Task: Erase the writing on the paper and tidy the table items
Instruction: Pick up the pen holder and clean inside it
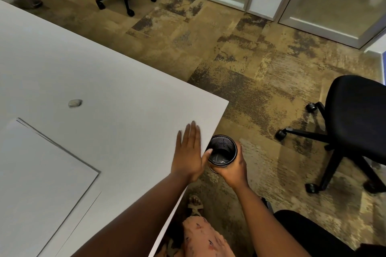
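At the counter's [94, 73] right edge, just off its near stretch, a black mesh cup [222, 151] is held below the counter top by the right hand [234, 168], whose fingers are wrapped around its wall. The left hand [189, 151] is laid flat on the counter beside the edge, its fingers [191, 131] straight and pressed together, the thumb touching the cup's rim. It is judged that eraser crumbs are being swept off the edge into the cup, though no crumbs can be made out.

Toward the near left of the counter, sheets of paper [41, 173] are stacked roughly square; no writing can be seen on the top sheet, so the erasing is judged done. An eraser [75, 103] is left lying alone beyond the stack's far corner, well apart from both hands. What seems to be left: the eraser to be put away and the cup set back on the counter.
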Available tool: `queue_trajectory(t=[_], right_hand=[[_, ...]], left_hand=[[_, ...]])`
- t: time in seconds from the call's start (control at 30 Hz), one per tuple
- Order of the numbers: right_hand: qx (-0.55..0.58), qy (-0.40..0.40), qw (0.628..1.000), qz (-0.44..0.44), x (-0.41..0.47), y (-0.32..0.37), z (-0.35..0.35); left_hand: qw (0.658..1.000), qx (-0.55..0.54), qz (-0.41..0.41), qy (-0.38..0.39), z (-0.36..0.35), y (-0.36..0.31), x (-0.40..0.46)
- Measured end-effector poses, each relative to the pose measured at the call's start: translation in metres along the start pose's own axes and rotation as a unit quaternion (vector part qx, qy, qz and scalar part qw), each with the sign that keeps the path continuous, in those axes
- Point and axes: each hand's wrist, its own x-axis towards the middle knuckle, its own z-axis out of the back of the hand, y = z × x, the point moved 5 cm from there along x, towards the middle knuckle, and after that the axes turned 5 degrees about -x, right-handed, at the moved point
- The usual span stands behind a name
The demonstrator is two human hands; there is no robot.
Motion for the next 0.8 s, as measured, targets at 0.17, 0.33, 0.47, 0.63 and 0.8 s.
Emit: queue_trajectory(t=[0.17, 0.33, 0.47, 0.63, 0.8], right_hand=[[0.014, 0.018, 1.0, -0.002, -0.001, 0.0, -0.003], [0.022, 0.032, 0.999, -0.001, -0.002, 0.003, 0.0], [0.022, 0.022, 0.999, -0.007, -0.002, 0.003, 0.001], [0.01, 0.014, 1.0, -0.003, -0.002, 0.0, 0.003], [0.01, 0.013, 1.0, -0.002, -0.002, -0.002, 0.004]], left_hand=[[0.997, -0.003, -0.074, 0.036, -0.013, -0.021, -0.003], [0.983, -0.088, -0.14, 0.077, -0.008, -0.031, -0.005], [0.953, -0.298, -0.02, -0.043, 0.011, -0.02, -0.003], [0.893, -0.412, 0.061, -0.172, 0.026, -0.009, 0.005], [0.928, -0.32, 0.02, -0.191, 0.035, 0.006, 0.006]])
